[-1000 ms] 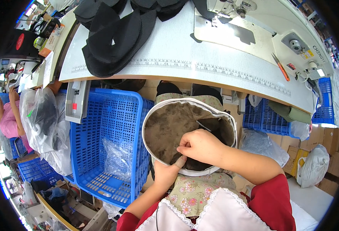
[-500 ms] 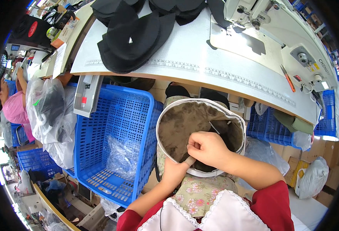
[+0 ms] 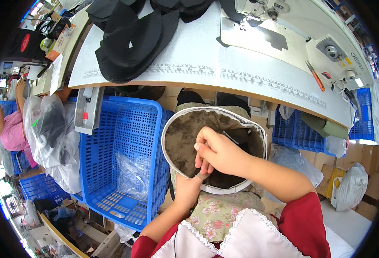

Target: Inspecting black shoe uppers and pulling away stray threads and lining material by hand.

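Observation:
A round, deep brown mottled fabric piece (image 3: 185, 133), hat-like with a white band along its rim, rests open side up over my lap. My left hand (image 3: 187, 188) grips its near left rim, the thumb inside and the other fingers hidden beneath. Above the opening, my right hand (image 3: 215, 151) is closed with curled fingers, its lower fingertips close to the left thumb. Whatever those fingers hold, if anything, cannot be made out. Inside the piece, a small pale strip, perhaps a label (image 3: 231, 136), shows beyond my right hand.
The white worktable (image 3: 193, 56) carries stacked black fabric pieces (image 3: 131, 45), a sewing machine (image 3: 327, 26) and orange-handled snips (image 3: 315, 76). Left of my lap stands a blue plastic crate (image 3: 125, 116) with clear plastic inside. A person in pink (image 3: 13, 129) is at far left.
My right hand has lifted slightly and turned, its fingers now pointing down toward the left thumb. The left hand keeps its grip on the rim. The whole view has shifted a little.

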Demonstrator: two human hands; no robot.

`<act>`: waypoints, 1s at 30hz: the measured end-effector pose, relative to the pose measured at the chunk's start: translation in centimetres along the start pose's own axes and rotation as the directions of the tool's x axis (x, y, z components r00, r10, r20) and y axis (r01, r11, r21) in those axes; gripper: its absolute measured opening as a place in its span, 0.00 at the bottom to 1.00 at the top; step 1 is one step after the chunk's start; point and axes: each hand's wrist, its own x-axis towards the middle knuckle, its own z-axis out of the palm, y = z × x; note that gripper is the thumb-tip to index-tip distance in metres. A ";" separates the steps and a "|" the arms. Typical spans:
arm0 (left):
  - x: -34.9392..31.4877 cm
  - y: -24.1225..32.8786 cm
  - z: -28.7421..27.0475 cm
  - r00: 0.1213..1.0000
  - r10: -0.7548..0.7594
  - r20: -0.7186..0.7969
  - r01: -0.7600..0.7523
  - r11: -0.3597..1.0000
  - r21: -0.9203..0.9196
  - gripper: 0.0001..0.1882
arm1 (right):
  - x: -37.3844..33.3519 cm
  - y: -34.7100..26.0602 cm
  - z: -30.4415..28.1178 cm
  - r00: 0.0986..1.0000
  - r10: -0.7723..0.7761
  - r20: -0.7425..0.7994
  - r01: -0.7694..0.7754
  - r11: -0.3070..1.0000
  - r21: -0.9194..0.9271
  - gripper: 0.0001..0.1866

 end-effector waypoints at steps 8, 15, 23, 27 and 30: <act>-0.1 0.4 0.2 0.991 -0.127 -0.035 0.123 0.986 -0.112 0.28 | 0.3 -2.3 -0.7 0.981 -0.155 -0.116 0.174 0.969 0.174 0.10; 0.1 0.0 0.2 0.992 -0.119 -0.051 0.110 0.981 -0.159 0.26 | 0.2 -2.0 -0.1 0.949 -0.262 -0.175 0.300 0.920 0.252 0.11; 0.1 1.0 0.6 0.994 -0.091 -0.058 0.089 0.996 -0.031 0.27 | 0.4 -1.2 -0.6 0.909 -0.287 -0.303 0.388 0.848 0.360 0.09; 0.2 0.4 0.2 0.996 -0.079 -0.039 0.078 0.996 -0.032 0.27 | 0.4 -1.1 -0.8 0.907 -0.291 -0.303 0.397 0.831 0.389 0.09; -0.1 1.0 0.5 0.993 -0.117 0.015 0.117 0.993 -0.012 0.28 | 0.2 -1.4 -1.4 0.923 -0.271 -0.273 0.363 0.848 0.386 0.10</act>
